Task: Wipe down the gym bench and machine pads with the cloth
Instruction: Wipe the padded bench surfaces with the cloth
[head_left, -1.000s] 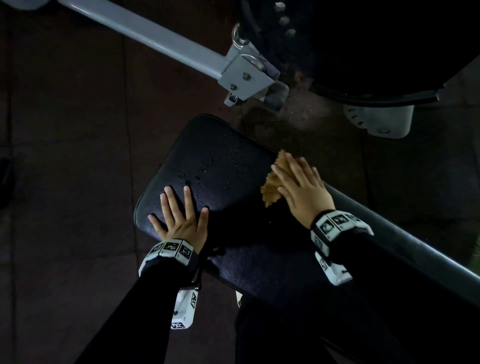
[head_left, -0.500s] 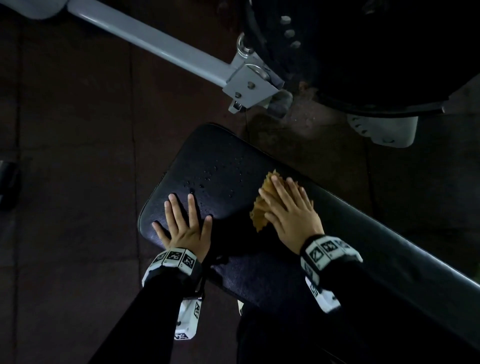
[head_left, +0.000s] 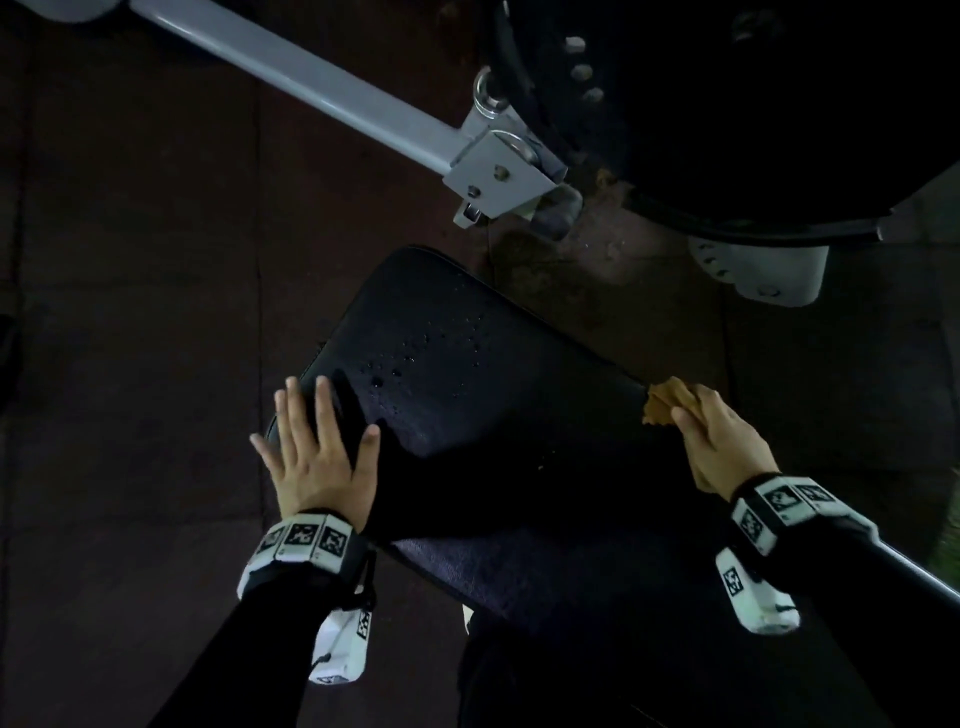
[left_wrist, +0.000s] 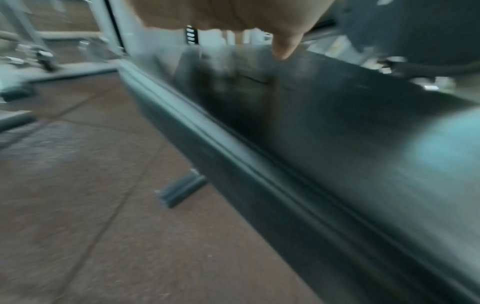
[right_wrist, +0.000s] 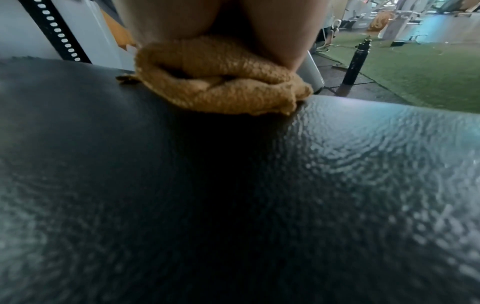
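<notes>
A black padded gym bench (head_left: 467, 395) runs from centre to lower right, with water drops (head_left: 395, 364) near its end. My left hand (head_left: 317, 441) lies flat with straight fingers on the bench's near left edge; its thumb tip (left_wrist: 283, 49) shows above the pad (left_wrist: 337, 115) in the blurred left wrist view. At the bench's far right edge my right hand (head_left: 711, 436) grips a bunched tan cloth (head_left: 667, 402) and presses it on the pad. The right wrist view has the cloth (right_wrist: 221, 82) bunched under my fingers on the textured pad (right_wrist: 233, 185).
A grey steel frame bar (head_left: 311, 83) with a bracket (head_left: 498, 176) crosses above the bench. A large black machine pad (head_left: 753, 104) sits at the upper right over a white housing (head_left: 763, 270). Dark rubber floor tiles (head_left: 130, 312) surround the bench. A black post (right_wrist: 355, 59) stands on green turf.
My right hand has slid the cloth from the middle of the bench out to its far right edge. The left hand has shifted a little left along the near edge.
</notes>
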